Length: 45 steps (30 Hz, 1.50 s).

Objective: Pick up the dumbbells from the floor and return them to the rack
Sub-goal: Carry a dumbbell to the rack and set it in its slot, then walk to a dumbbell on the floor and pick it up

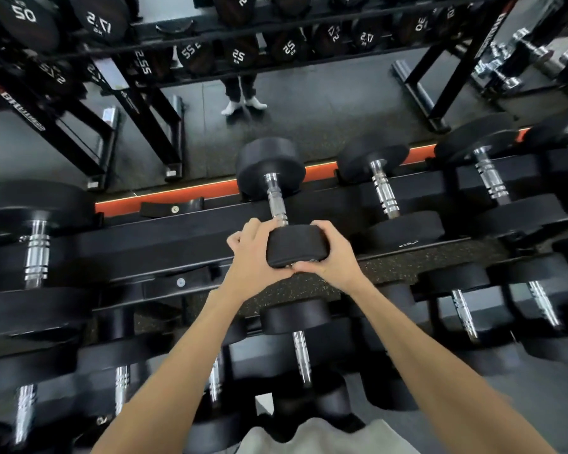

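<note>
Gym, dark speckled rubber floor [309,126], mirror [276,77] at 12 o'clock reflecting numbered weights. Black tiered rack [184,237] with an orange strip fills the view. Top tier holds five dumbbells; lower tiers hold more, count unclear. One dumbbell [276,191] sits at centre on the top tier, chrome handle pointing to 12. Two hands: left hand [250,257] wraps the near head from 9 o'clock, right hand [332,253] from 3, both grasping it, thumbs under its near edge.
</note>
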Each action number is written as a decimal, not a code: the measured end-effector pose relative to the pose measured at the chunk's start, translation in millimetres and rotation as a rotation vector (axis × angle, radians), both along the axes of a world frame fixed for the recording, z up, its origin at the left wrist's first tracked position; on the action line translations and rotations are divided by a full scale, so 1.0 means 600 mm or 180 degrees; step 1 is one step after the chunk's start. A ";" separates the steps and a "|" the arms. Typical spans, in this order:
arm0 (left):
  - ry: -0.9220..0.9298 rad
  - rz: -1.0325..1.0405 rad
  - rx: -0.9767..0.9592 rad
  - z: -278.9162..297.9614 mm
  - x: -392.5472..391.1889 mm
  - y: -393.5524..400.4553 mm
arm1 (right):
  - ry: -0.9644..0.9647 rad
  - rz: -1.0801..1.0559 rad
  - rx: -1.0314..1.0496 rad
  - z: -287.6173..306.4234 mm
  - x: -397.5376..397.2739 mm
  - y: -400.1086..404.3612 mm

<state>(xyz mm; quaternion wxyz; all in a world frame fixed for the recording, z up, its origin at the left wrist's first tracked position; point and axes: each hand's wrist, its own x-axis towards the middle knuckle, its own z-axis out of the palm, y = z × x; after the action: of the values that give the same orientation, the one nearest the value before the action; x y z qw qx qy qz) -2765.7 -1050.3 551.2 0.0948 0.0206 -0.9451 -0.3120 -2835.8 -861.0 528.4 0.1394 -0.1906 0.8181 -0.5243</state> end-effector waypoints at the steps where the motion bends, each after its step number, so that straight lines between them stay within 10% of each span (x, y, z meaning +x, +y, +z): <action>1: -0.0044 0.0039 -0.0074 -0.018 0.010 -0.003 | 0.0035 0.0065 0.0088 -0.007 0.005 -0.001; 24: 0.0171 0.0012 0.0154 0.033 0.103 0.055 | 0.0062 -0.0934 0.0083 0.067 0.174 0.041; 31: 0.0174 -0.0746 0.1020 0.067 0.221 0.171 | -0.0040 -0.2243 -0.0535 0.100 0.360 0.135; 45: -0.0912 -0.3283 0.0854 0.060 0.591 0.598 | 0.0005 -0.4795 -0.1241 0.120 0.886 0.441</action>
<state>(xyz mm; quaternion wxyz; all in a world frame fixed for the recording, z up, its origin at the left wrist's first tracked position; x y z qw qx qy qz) -2410.8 -691.2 587.1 -0.2033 -0.3910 -0.7881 -0.4299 -2304.2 -596.3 600.4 -0.2910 0.3952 0.6202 -0.6119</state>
